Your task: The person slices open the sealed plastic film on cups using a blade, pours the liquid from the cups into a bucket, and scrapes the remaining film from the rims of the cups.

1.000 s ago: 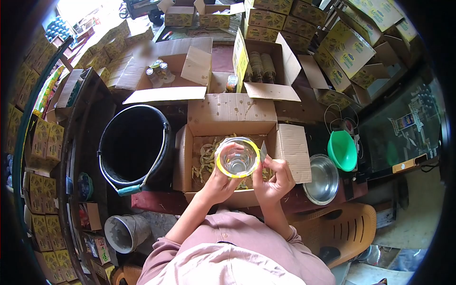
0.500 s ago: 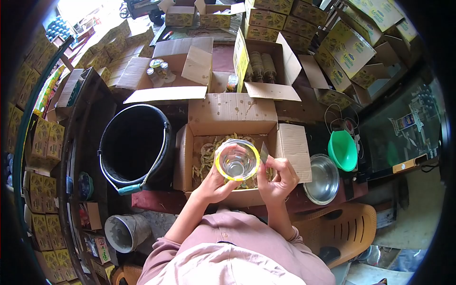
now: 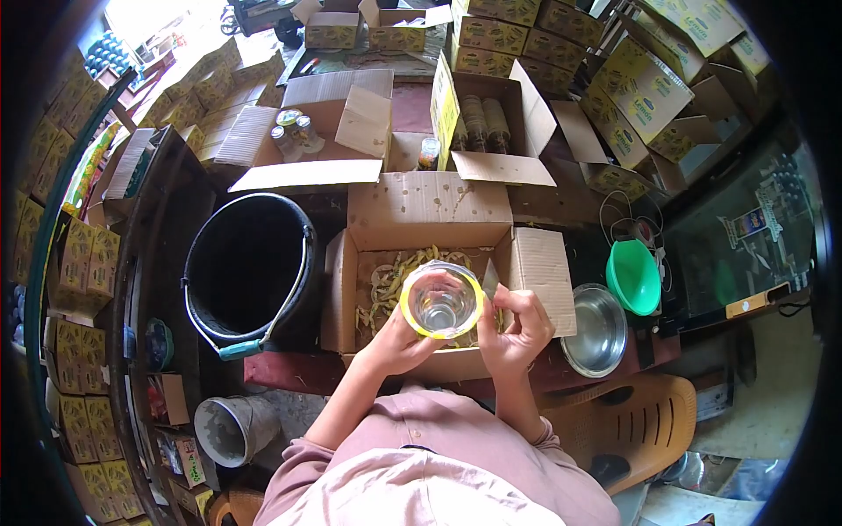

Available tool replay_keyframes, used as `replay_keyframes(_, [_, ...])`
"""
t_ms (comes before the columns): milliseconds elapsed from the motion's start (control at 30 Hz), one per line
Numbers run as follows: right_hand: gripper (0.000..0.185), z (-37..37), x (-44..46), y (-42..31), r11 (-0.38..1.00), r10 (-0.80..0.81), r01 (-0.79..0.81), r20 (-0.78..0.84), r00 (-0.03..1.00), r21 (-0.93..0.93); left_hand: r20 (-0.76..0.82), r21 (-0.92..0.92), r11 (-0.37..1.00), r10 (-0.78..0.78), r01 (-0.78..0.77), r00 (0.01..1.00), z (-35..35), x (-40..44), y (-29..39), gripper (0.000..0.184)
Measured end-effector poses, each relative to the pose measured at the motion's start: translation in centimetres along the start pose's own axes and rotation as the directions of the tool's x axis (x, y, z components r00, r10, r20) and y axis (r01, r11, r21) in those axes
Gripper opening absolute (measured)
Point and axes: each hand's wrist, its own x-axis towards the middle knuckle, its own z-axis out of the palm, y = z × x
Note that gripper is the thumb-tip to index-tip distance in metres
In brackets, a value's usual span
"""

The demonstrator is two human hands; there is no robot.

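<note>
My left hand (image 3: 405,342) is wrapped round a clear plastic cup (image 3: 441,317) with a yellow rim, its mouth tilted up towards me. Close beside the rim, on the right, my right hand (image 3: 516,330) pinches a thin, flat, greyish blade-like piece (image 3: 491,279) that points upward; its lower end is hidden by the fingers. Both hands are above an open cardboard box (image 3: 430,210). Pale yellow-green scraps that look like peelings (image 3: 386,285) lie on the floor of the box.
To the left stands a black bucket (image 3: 197,294) with a teal handle grip. On the right are a metal bowl (image 3: 579,351) and a green plastic bowl (image 3: 633,276). Behind, two open cartons (image 3: 303,171) (image 3: 504,168) hold jars or stacked cups. An orange chair (image 3: 649,421) is at my right.
The cup has shifted slightly to the right and down in my left hand. My right hand has moved a little to the right with the flat piece, which is turned slightly.
</note>
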Motion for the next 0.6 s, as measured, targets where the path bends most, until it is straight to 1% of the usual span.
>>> replay_keyframes(100, [0.020,-0.2,0.1,-0.7,1.000,0.008,-0.008,-0.006,1.000,-0.012,-0.034,-0.139,0.988,-0.073,0.068,0.997,0.1,0.0,0.4,0.063])
replay_keyframes(200, [0.020,-0.2,-0.2,-1.2,0.999,-0.043,0.043,-0.012,0.999,0.000,-0.043,-0.092,0.994,-0.066,0.062,0.997,0.0,0.1,0.4,0.064])
replay_keyframes(233, [0.018,-0.3,-0.3,-1.7,1.000,-0.009,0.009,-0.005,1.000,-0.016,-0.044,-0.100,0.993,-0.061,0.056,0.997,0.0,0.2,0.3,0.064])
replay_keyframes(300, [0.018,-0.1,-0.5,-1.8,0.999,-0.009,0.010,0.011,1.000,-0.031,-0.047,-0.114,0.992,-0.052,0.046,0.998,0.0,0.2,0.1,0.065])
replay_keyframes(433, [0.018,0.3,-0.8,-1.5,0.999,-0.046,0.046,-0.011,0.999,-0.020,-0.053,-0.052,0.998,-0.050,0.048,0.997,0.2,-0.1,0.2,0.065])
replay_keyframes(533, [0.018,0.3,-0.5,-1.5,0.998,-0.020,0.019,-0.013,1.000,-0.066,-0.032,0.016,0.999,-0.042,0.043,0.999,0.2,-0.2,0.3,0.065])
replay_keyframes(600, [0.017,0.1,-0.2,-1.6,1.000,0.011,-0.011,-0.006,1.000,-0.020,-0.019,0.033,0.999,-0.031,0.031,0.999,0.2,-0.1,0.6,0.065])
